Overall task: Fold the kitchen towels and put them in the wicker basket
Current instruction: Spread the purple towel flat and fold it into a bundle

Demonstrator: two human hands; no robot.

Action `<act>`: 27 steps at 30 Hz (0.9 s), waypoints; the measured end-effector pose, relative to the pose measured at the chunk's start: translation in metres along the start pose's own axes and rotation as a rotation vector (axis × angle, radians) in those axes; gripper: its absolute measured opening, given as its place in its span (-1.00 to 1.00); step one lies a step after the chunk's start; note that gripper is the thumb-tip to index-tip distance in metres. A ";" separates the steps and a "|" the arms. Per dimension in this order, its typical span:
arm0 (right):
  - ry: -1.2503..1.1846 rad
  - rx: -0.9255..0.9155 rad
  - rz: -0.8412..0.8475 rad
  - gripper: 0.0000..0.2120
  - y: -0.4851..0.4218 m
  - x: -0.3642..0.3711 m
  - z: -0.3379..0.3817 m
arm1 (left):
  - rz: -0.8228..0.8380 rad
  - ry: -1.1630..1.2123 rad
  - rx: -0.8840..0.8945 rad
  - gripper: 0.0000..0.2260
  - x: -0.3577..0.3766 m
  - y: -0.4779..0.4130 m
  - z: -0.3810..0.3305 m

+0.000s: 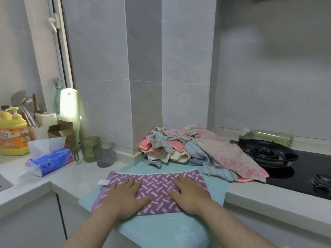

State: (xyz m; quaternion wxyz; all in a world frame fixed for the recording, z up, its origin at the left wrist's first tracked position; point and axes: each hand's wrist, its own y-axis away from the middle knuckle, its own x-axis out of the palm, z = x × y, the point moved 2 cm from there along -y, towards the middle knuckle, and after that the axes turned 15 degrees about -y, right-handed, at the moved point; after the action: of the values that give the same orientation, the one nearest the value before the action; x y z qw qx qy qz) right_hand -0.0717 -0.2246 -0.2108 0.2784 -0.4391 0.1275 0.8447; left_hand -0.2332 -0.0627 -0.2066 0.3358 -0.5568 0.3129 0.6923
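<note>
Both forearms reach in from the near edge, and the left hand (125, 197) and right hand (189, 194) lie flat, fingers straight and spread, pressing on the purple towel (157, 185). Neither hand grips anything. That towel is folded into a long band, its white label at the left end, and rests on a teal cloth (161, 228) that drapes over the near edge of the counter (71, 178); whether the teal one is a towel or a mat is hard to tell.

Just beyond, against the tiled pillar, a heap of towels (197, 149) waits unfolded, its right side spilling towards the gas hob (268, 154). No wicker basket is in view.

The purple towel looks light, soft and limp, so it will sag if lifted by 1 corner. Better to pinch the 2 corners of 1 short end and carry them across to the other.
</note>
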 end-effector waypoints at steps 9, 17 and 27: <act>-0.470 0.277 -0.372 -0.81 0.054 -0.025 -0.057 | -0.446 0.525 -0.609 -0.53 0.026 0.064 0.041; -1.350 0.553 -0.276 -0.94 0.071 -0.020 -0.065 | -0.077 1.597 -0.553 -0.87 0.040 0.093 0.062; -1.415 0.635 -0.274 -0.91 0.069 -0.018 -0.058 | 0.015 1.720 -0.564 -0.86 0.043 0.088 0.065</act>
State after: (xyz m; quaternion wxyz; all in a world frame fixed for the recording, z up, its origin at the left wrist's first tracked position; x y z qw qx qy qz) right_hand -0.0647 -0.3138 -0.2322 0.5072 0.2915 0.0999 0.8049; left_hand -0.3478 -0.0558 -0.2312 -0.1673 -0.9416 0.2780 0.0905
